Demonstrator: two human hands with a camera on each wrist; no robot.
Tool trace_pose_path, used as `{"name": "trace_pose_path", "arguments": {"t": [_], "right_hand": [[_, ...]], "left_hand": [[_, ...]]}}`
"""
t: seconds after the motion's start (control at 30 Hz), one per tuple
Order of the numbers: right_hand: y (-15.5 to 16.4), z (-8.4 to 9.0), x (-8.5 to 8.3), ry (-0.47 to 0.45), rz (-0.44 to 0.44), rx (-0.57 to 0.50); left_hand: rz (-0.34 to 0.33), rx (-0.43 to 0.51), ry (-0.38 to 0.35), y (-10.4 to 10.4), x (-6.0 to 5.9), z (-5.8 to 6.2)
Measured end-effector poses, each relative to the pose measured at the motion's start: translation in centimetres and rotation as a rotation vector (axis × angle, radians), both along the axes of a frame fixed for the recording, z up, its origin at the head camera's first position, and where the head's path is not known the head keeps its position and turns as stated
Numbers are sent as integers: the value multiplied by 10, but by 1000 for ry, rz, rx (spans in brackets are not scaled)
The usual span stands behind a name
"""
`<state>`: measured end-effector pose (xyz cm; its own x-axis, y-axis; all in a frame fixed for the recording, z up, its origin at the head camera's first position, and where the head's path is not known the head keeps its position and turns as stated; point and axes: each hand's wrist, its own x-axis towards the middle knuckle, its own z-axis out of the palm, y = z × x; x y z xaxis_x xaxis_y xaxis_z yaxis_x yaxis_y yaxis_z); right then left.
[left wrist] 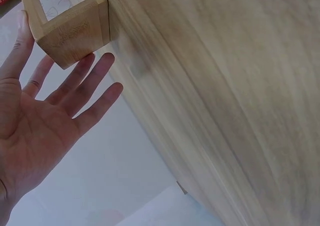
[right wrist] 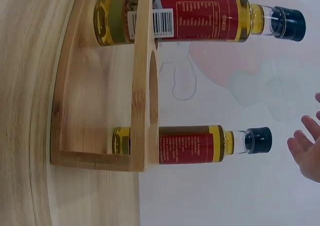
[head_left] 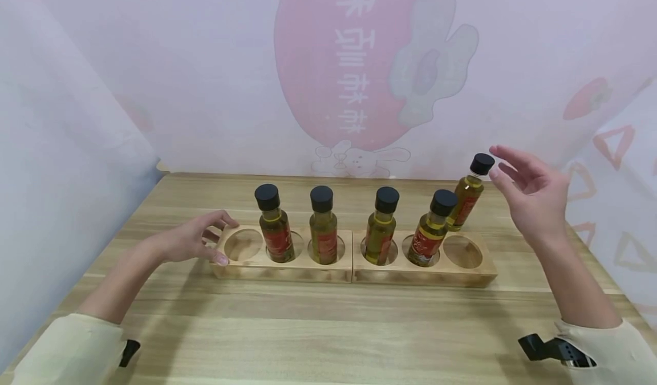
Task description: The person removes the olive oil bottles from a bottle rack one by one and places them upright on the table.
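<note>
The right hand (head_left: 531, 194) hangs in the air at the far right of the wooden table (head_left: 328, 328), fingers spread and relaxed, holding nothing; its fingertips (head_left: 495, 174) are just beside the black cap of the lone bottle (head_left: 468, 194), and from the head view one cannot tell whether they touch the cap or stay slightly apart. In the right wrist view the fingertips (right wrist: 305, 146) are apart from the cap. This bottle stands on the table behind the right end of the wooden rack (head_left: 354, 256), outside it, directly to the left of the right hand; its long axis is upright, seemingly a little tilted to the right; the right hand is much nearer to it than the left one.

The left hand (head_left: 197, 242) lies at the left end of the rack, fingers straight and loosely open, touching the end wall without gripping; the left wrist view shows the open palm (left wrist: 40, 116) beside the rack corner (left wrist: 70, 33).

The lone bottle is small, of clear glass filled with yellow oil, with a red label and a black screw cap. Four similar bottles (head_left: 328, 228) stand in the rack holes; the leftmost hole (head_left: 243, 244) and the rightmost hole (head_left: 463, 251) have no bottle, and the rightmost one is just in front of the lone bottle.
</note>
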<state>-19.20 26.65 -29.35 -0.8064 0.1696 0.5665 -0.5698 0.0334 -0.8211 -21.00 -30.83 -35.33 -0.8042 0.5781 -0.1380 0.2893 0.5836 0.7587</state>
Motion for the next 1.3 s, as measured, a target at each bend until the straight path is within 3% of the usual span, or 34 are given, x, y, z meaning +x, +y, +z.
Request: {"name": "trace_pose_path", "arguments": {"t": [0.23,0.47,0.53,0.73,1.3], "right_hand": [[-7,-3,8,6,140,95],[-16,-8,14,-70,125,351],[-18,-10,14,-82,157,389],[-19,-16,12,-98,303,354],[-24,-24,9,-114,435,326]], "left_hand": [[-2,-11,-6,1,-2,1],[2,-5,-17,1,-1,1],[5,-3,-20,1,-1,1],[7,8,-10,0,0,1],[8,-2,-1,0,-1,0]]}}
